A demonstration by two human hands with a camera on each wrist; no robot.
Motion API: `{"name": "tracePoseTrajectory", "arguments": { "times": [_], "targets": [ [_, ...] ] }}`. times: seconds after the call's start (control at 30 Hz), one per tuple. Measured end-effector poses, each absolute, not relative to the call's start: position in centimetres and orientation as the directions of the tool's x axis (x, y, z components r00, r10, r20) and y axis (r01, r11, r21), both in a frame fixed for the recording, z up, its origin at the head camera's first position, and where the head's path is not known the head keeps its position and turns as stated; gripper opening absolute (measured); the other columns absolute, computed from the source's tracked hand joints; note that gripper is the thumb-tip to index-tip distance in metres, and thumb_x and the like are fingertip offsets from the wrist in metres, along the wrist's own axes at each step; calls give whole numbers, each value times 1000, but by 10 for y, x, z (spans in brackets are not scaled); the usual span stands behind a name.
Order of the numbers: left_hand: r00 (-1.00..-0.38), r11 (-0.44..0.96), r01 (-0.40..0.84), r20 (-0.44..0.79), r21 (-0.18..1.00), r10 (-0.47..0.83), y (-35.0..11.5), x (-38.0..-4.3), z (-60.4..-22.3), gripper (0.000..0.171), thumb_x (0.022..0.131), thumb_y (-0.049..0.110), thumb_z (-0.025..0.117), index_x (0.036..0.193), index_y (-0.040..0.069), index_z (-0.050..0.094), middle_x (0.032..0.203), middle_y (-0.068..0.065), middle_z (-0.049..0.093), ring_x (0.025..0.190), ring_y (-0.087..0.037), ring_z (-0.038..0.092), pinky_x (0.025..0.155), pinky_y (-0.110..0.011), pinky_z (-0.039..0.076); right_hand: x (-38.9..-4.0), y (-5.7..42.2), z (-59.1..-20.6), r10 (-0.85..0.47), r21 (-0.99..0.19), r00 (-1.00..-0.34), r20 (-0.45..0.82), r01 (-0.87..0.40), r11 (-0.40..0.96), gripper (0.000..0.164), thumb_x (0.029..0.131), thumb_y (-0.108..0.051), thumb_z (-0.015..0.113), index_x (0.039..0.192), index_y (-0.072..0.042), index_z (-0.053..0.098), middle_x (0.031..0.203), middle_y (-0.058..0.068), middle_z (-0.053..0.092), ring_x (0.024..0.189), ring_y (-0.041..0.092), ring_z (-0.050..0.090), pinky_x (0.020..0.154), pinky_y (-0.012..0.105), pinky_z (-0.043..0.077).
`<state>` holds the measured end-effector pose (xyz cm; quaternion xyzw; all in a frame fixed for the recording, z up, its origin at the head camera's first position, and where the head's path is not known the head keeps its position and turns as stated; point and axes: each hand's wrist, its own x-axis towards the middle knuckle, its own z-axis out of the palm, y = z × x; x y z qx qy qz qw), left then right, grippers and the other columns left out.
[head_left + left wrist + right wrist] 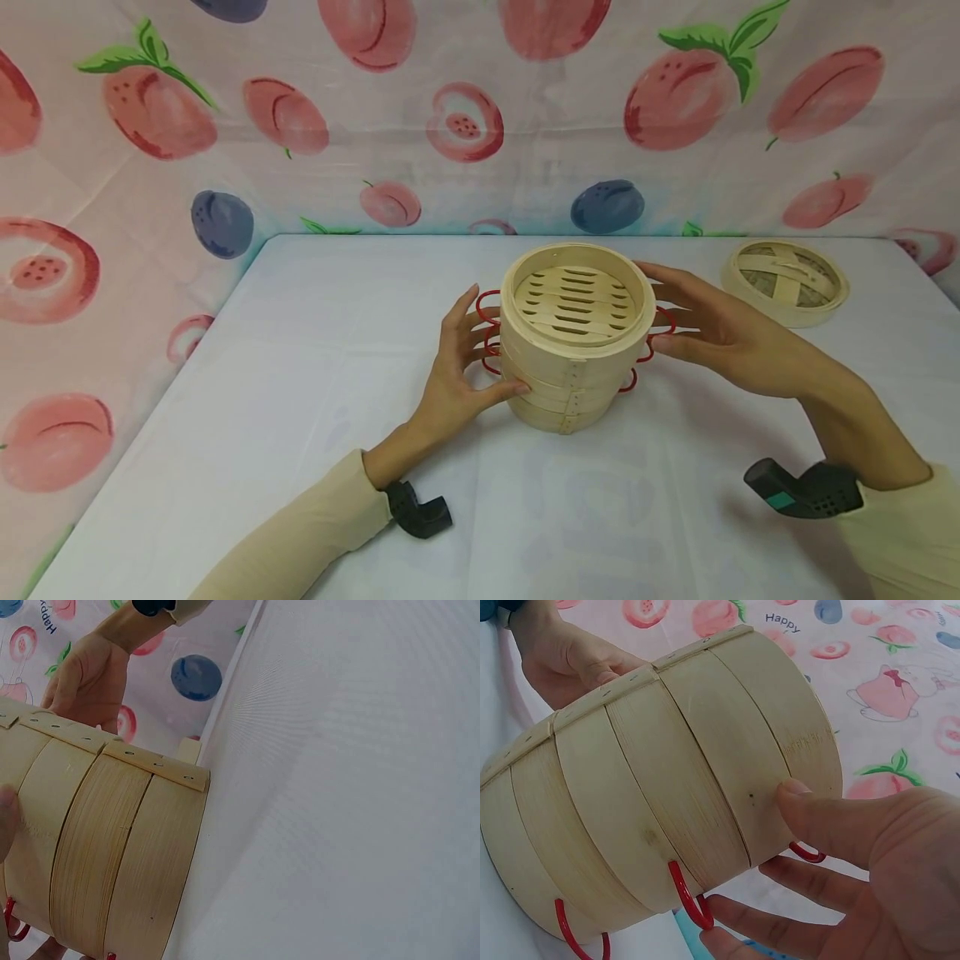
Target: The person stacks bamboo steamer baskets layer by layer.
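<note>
A stacked bamboo steamer (573,375) with red loop handles stands upright near the middle of the white table, its slotted top tier uncovered. On its left side my left hand (456,367) grips the stack, thumb across the front of the lower tiers and fingers spread by the red loops. My right hand (738,337) holds the other side. In the right wrist view its thumb (802,806) presses the top tier, while the fingers bend around beside a red handle (686,896). Stapled seams (154,763) run down the front of the tiers.
A round bamboo lid (786,315) with a woven top lies at the back right, beyond my right hand. White cloth covers the table (337,333). A fruit-print curtain (555,142) hangs behind it and along the left.
</note>
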<state>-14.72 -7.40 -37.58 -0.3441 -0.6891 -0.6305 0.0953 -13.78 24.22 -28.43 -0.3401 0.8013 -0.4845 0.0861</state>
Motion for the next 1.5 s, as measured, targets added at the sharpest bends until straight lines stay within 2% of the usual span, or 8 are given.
{"name": "tracePoseTrajectory", "arguments": {
  "times": [0.33,0.5,0.63,0.83,1.1,1.3,1.5],
  "targets": [
    [-747,-12,596,560,803,357,-74,-147,-375,110,69,1,85,151,17,14,139,-6,43,118,-27,51,92,-47,47,-139,243,-286,-630,-827,-750,201,-475,302,70,92,9,55,152,-14,24,152,8,28,128,13,44,95,21,43],
    [-727,0,626,584,780,361,-74,-148,-376,106,68,-7,83,149,12,17,137,-14,42,118,-30,50,92,-49,46,-139,243,-287,-627,-830,-756,189,-464,309,66,94,6,53,151,-15,26,152,7,29,131,14,41,96,21,42],
    [-717,12,644,597,765,360,-73,-148,-377,106,66,-11,82,148,15,20,136,-16,41,118,-31,50,91,-49,47,-139,243,-286,-630,-829,-754,185,-464,312,64,95,5,51,151,-15,27,151,7,31,130,16,42,95,21,42],
    [-709,15,654,605,757,363,-73,-148,-377,108,65,-10,83,149,20,22,136,-13,40,118,-29,51,92,-44,48,-138,243,-285,-632,-807,-751,192,-488,333,63,96,5,51,151,-15,28,150,7,33,129,16,44,95,20,42],
    [-703,4,660,615,751,357,-73,-148,-377,105,64,-12,83,148,16,26,141,-12,39,115,-30,51,91,-43,48,-136,241,-284,-623,-786,-760,187,-496,369,63,96,3,51,151,-18,28,150,4,35,124,18,49,93,20,44],
    [-699,-4,665,624,747,349,-72,-148,-376,105,61,-13,84,147,13,29,141,-16,38,113,-33,51,88,-46,49,-136,241,-284,-614,-769,-768,182,-500,398,63,97,1,52,151,-20,28,149,2,36,122,15,51,92,20,45],
    [-686,17,689,643,725,341,-73,-148,-374,105,61,-9,86,148,23,34,148,-13,29,116,-30,48,86,-44,50,-136,242,-284,-603,-762,-779,173,-494,419,63,97,0,53,151,-21,29,148,2,37,120,12,52,90,19,46]
  ]
}}
